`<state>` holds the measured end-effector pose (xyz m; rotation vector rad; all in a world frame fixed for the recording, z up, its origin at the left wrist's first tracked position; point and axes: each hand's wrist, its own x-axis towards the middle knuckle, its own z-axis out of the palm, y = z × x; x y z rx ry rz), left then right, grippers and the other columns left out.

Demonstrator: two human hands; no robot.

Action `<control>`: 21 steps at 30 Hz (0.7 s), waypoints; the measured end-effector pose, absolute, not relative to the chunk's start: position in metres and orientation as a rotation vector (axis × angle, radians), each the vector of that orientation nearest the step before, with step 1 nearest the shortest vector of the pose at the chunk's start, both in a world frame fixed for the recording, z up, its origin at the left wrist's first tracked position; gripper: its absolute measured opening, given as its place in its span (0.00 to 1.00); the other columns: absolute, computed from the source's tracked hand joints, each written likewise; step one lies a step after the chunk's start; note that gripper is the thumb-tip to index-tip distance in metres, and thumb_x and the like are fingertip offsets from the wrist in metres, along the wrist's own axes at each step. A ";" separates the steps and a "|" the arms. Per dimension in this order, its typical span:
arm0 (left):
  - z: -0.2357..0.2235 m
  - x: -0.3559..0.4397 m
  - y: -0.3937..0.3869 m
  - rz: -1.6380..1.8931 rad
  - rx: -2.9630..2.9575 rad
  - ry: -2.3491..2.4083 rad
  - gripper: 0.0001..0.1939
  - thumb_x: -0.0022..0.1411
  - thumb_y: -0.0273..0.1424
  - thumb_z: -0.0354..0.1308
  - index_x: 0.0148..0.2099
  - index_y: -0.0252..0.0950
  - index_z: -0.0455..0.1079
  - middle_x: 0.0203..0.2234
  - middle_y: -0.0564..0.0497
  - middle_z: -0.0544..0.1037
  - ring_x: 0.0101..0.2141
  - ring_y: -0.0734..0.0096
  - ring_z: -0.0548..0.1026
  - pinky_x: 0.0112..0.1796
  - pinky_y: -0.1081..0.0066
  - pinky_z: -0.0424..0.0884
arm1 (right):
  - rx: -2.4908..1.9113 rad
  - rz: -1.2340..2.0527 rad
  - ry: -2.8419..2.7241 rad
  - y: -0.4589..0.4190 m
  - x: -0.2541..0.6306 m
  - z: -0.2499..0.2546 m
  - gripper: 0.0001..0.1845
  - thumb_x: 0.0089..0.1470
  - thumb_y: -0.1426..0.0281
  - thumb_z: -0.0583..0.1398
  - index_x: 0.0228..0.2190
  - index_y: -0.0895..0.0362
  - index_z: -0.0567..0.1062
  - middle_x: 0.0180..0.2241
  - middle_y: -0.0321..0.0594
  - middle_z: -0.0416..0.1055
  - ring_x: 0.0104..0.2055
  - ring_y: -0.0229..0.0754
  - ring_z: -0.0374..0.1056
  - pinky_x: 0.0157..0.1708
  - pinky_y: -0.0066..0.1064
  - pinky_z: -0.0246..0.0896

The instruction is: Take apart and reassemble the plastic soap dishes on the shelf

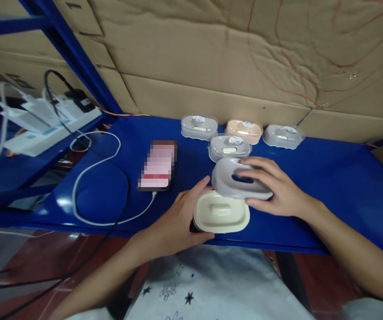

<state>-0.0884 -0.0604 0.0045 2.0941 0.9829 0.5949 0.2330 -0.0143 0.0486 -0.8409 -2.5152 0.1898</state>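
My left hand [180, 218] is closed round the left end of a cream oval plastic piece [241, 215], which has a raised rim and a raised bar in its middle. My right hand [280, 189] grips a grey oval plastic cover [223, 182] with a slot in its top, fingers above and thumb at its near edge. This cover is tilted just behind and above the cream piece; whether the two touch, I cannot tell. Right behind it sits a grey oval box [216, 151] with a clear lid and a round label.
Along the back stand two more grey boxes [191, 130] and a peach box [234, 130]. A phone [158, 164] on a white charging cable [74, 200] lies left on the blue table [331, 186]. A power strip [28, 144] is farther left, and cardboard [185, 58] walls the back.
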 end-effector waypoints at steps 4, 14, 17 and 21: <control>0.015 -0.092 -0.059 0.478 2.274 0.817 0.50 0.58 0.31 0.72 0.76 0.49 0.51 0.69 0.41 0.66 0.69 0.42 0.63 0.67 0.42 0.62 | -0.938 0.341 -2.497 0.000 0.241 0.042 0.33 0.63 0.55 0.67 0.65 0.48 0.68 0.66 0.50 0.65 0.69 0.58 0.64 0.66 0.53 0.66; 0.022 -0.091 -0.058 0.459 2.325 0.717 0.33 0.61 0.29 0.69 0.66 0.50 0.69 0.70 0.45 0.67 0.68 0.45 0.64 0.68 0.43 0.57 | -1.154 0.140 -2.675 0.003 0.262 0.059 0.25 0.61 0.58 0.68 0.58 0.47 0.78 0.64 0.48 0.70 0.66 0.63 0.66 0.63 0.62 0.66; 0.021 -0.090 -0.057 0.467 2.320 0.716 0.31 0.60 0.29 0.69 0.64 0.49 0.70 0.68 0.45 0.69 0.67 0.45 0.64 0.68 0.43 0.58 | -1.103 0.071 -2.637 -0.009 0.249 0.061 0.27 0.63 0.56 0.66 0.61 0.48 0.76 0.66 0.50 0.68 0.70 0.65 0.62 0.66 0.64 0.61; 0.020 -0.091 -0.056 0.444 2.358 0.691 0.31 0.57 0.35 0.73 0.62 0.48 0.71 0.64 0.45 0.72 0.66 0.44 0.65 0.69 0.42 0.55 | -0.792 0.216 -2.632 -0.020 0.217 0.047 0.33 0.67 0.51 0.62 0.67 0.50 0.68 0.69 0.53 0.64 0.72 0.59 0.61 0.68 0.55 0.63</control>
